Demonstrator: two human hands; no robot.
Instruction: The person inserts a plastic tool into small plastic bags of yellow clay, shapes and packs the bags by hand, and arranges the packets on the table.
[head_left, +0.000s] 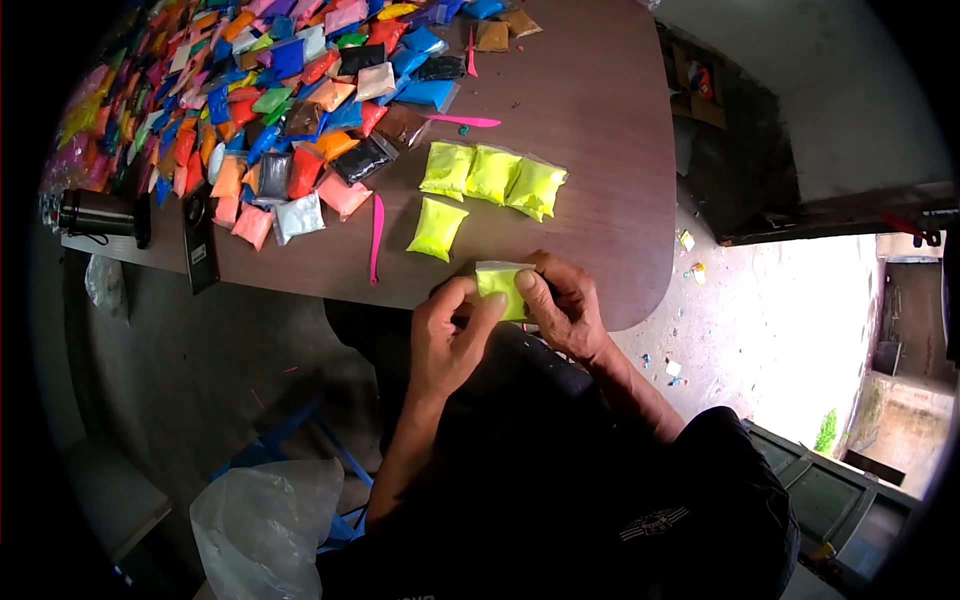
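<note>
Across the top of my view spreads the brown bench, its near edge just beyond my lap. A big pile of coloured packets covers its left side. My left forearm rises almost straight from below, while my right forearm slants in from the lower right. At the bench edge, my left hand and right hand face each other with fingers curled, each closed in a pinch on the held neon-yellow packet. Both thumbs lie across its front, the left one low and the right one near the upper right corner; my other fingers are partly hidden. Beyond my hands lie three neon-yellow packets in a touching row, with a single neon-yellow packet nearer me. Left of that one rests a slim pink plastic knife, near the pile.
</note>
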